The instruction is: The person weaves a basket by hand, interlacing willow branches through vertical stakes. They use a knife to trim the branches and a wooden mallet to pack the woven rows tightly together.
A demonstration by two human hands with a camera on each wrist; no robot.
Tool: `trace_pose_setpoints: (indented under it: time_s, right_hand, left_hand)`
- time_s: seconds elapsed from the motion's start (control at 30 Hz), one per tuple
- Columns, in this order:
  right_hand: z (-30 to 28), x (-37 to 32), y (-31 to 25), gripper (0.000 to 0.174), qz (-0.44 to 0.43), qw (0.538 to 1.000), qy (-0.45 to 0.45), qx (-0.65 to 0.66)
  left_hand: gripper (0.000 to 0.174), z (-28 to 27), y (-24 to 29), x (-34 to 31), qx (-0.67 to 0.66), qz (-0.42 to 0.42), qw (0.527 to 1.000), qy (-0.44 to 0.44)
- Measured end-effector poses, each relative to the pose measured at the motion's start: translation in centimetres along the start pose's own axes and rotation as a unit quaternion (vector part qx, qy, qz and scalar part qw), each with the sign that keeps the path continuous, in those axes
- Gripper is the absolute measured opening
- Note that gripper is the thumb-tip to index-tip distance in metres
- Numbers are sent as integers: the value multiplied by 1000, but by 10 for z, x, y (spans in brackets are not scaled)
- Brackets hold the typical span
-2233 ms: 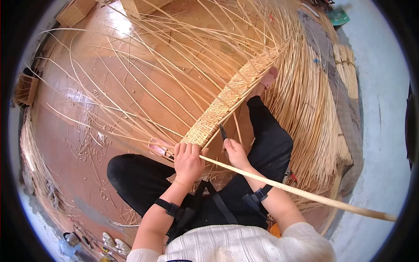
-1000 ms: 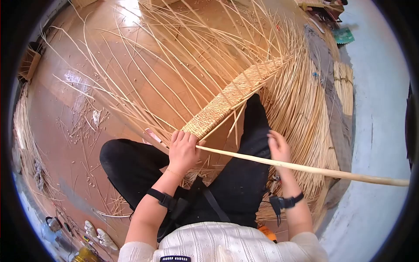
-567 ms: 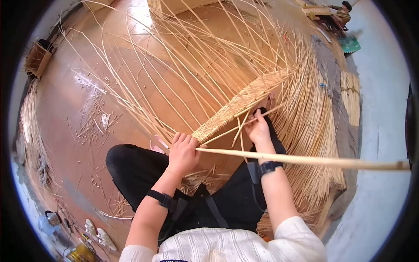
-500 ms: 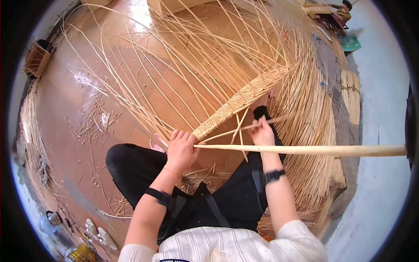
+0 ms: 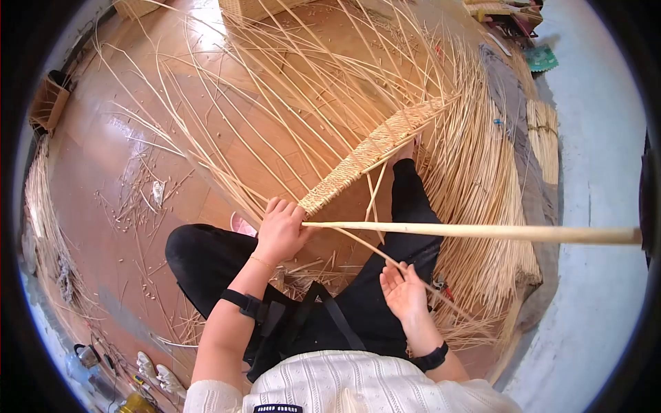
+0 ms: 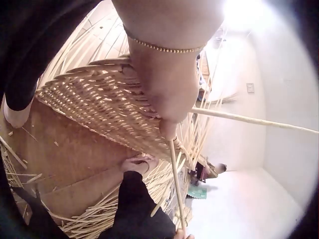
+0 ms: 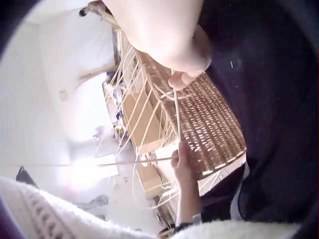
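In the head view a woven wicker piece (image 5: 372,151) slants away from me, long loose rods fanning out from its far side. My left hand (image 5: 281,230) grips its near corner. A thick pale rod (image 5: 482,232) juts from that hand toward the right wall. Below it runs a thinner wicker rod (image 5: 365,244), which my right hand (image 5: 405,292) pinches partway along, palm turned up. The right wrist view shows the thin rod (image 7: 177,114) stretched between both hands beside the woven side (image 7: 209,124). My left fingers are partly hidden behind the weave in the left wrist view.
A large heap of loose rods (image 5: 475,193) lies at the right, with a tied bundle (image 5: 542,138) by the wall. My black-trousered legs (image 5: 206,265) frame the work. Offcuts (image 5: 138,179) litter the floor at left. Another person (image 6: 214,170) sits far off.
The dark pointed tool has left my right hand. That hand reached out, took the thin rod and swung it down toward me. My left hand kept its grip; the thick rod tilted nearer level.
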State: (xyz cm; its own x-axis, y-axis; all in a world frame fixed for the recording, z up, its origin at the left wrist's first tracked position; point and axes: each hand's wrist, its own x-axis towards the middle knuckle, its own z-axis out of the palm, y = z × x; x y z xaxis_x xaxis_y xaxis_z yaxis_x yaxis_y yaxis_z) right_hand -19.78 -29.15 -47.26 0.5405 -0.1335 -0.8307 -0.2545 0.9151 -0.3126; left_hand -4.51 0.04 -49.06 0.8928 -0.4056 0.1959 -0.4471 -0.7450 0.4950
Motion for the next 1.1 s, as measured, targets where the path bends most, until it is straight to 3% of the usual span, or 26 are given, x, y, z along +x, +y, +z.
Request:
trace_pose_setpoints:
  time_s: [0.23,0.27,0.3,0.37,0.4,0.43,0.47,0.53,0.7,0.77,0.9,1.1]
  right_hand:
    - [55,12,-38,41,-116,974,-100,-167]
    - [69,17,-42,41,-123,954,-110,-250]
    - [87,23,-37,34,-177,907,-126,-361]
    - [120,39,-12,20,-366,739,-148,-546]
    - [136,55,-4,24,-515,540,-190,-638]
    - [152,65,1,29,-602,369,-216,-674]
    - [163,68,9,32,-584,349,-238,-693]
    - [167,86,17,31,-599,261,-257,-712]
    - [169,101,15,27,-596,252,-264,-715]
    - [167,100,13,25,-587,265,-271,-715]
    - [166,105,7,28,-592,234,-283,-717]
    - [168,104,5,27,-559,239,-286,-741]
  left_hand:
    - [26,6,1,-2,5,-27,999,19]
    - [24,9,3,-3,17,-37,999,29]
    - [24,11,7,-4,21,-41,998,30]
    - [22,15,11,-6,4,-61,997,51]
    - [22,15,10,-6,6,-63,997,49]
    - [22,15,11,-6,12,-68,996,48]
    - [22,16,11,-5,19,-71,996,47]
    - [20,17,13,-4,14,-74,996,55]
    - [17,18,12,-2,4,-93,994,49]
    - [31,18,14,-2,19,-101,994,44]
    - [33,15,22,-3,40,-114,991,50]
    - [35,16,32,1,21,-133,990,50]
